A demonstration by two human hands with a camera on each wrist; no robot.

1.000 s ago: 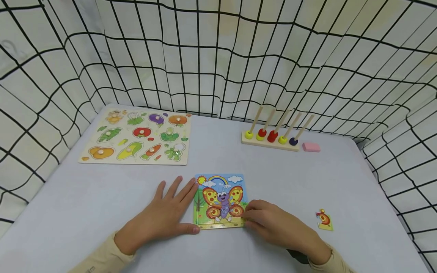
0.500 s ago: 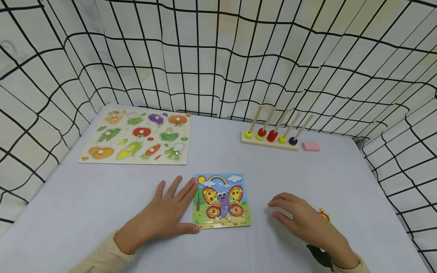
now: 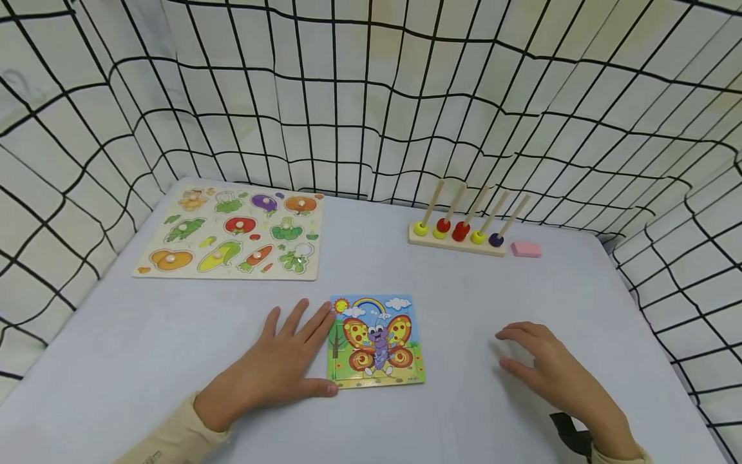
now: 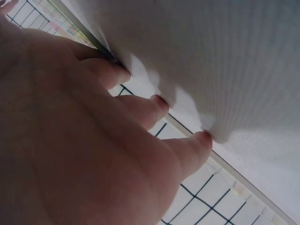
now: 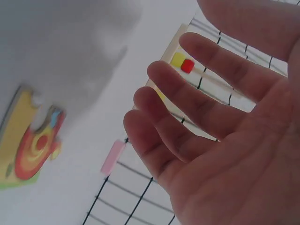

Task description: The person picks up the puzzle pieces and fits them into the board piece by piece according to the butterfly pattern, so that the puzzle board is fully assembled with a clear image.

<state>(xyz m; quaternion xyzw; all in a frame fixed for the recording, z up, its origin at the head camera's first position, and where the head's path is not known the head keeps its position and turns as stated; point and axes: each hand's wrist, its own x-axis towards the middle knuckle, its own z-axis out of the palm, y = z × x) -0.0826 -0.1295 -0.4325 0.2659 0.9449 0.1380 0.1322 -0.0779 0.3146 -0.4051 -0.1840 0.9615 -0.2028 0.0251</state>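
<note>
A square butterfly jigsaw puzzle (image 3: 378, 341) lies flat at the near middle of the table in the head view. My left hand (image 3: 275, 370) rests flat beside it with fingers spread, index fingertip and thumb touching its left edge. To the right, my right hand (image 3: 553, 370) hovers above the table with relaxed fingers and holds nothing. A loose puzzle piece (image 5: 40, 145) with a red and yellow spiral lies on the table in the right wrist view, apart from the fingers. In the head view this piece is hidden behind the right hand.
A wooden vegetable peg puzzle board (image 3: 214, 235) lies at the back left. At the back right stand a wooden bead stacker (image 3: 458, 243) with upright pegs and a pink block (image 3: 526, 249) beside it. Black netting (image 3: 365, 96) surrounds the table's back and sides.
My right hand has let go of the butterfly puzzle's right edge and moved right, over the loose piece, covering it from the head view. The left hand has stayed in place.
</note>
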